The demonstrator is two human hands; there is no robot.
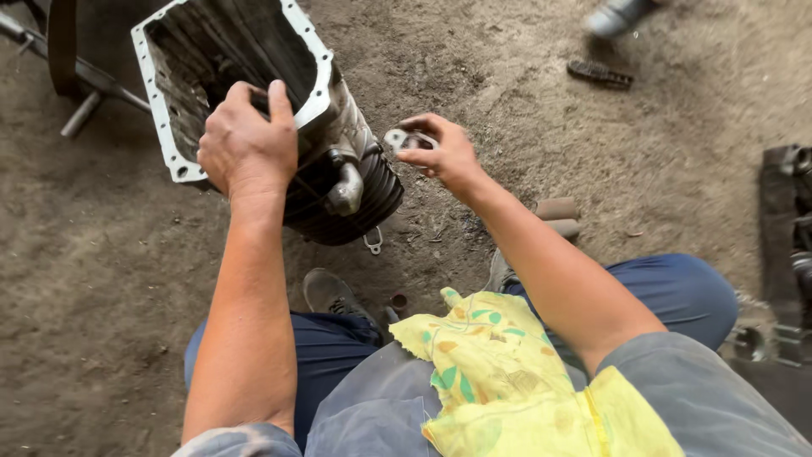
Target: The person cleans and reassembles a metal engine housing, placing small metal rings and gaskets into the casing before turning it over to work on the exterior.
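Observation:
A greasy metal engine casing (254, 51) with a pale flanged rim and dark cooling fins stands tilted on the dirt floor in front of me. My left hand (248, 144) grips its near rim, fingers hooked inside the opening. To the right of the casing, my right hand (440, 151) pinches a small grey metal part (397, 140) with a hole in it, held just beside the casing's round fitting (347, 190). A yellow patterned cloth (499, 372) lies across my lap.
A small ring-shaped clip (373, 242) lies on the ground under the casing. Short metal cylinders (556, 208) sit to the right. A dark chain piece (599, 74) and someone's shoe (617, 15) are far right. Dark machine parts (787, 245) line the right edge; metal rods (85, 80) lie far left.

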